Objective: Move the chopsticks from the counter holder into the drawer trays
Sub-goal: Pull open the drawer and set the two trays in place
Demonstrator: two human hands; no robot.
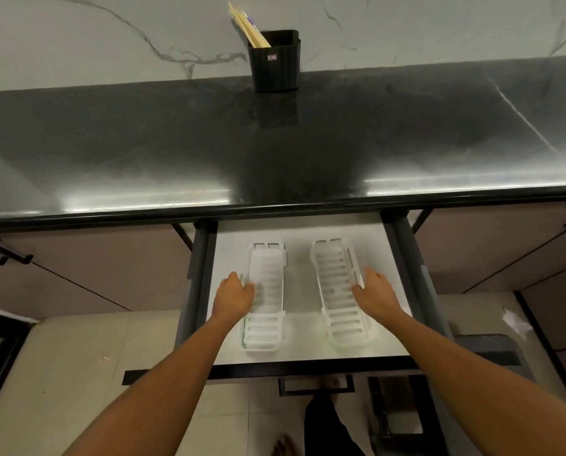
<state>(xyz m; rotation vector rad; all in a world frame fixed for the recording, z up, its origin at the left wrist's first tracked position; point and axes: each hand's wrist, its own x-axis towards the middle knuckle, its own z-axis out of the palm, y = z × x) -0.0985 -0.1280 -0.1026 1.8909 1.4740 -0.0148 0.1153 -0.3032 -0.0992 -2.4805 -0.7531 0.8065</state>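
Dark counter [176, 143] up top, wide and glossy; drawer [308, 352] pulled fully open below, ready to receive; two white slotted trays [265, 327] lying lengthwise inside, both empty; left hand [234, 296] against the left tray's edge, right hand [377, 292] on the right tray's rim, fingers loosely together, gripping nothing, probably squaring them up; chopsticks [247, 26] back in the black holder [276, 62] by the wall, untouched.

A dark polished counter [176, 143] carries a black holder [276, 62] at its back edge, against the marble wall. Below the counter's front edge, an open drawer [299, 232] holds two white slotted trays [264, 301] side by side on its pale floor
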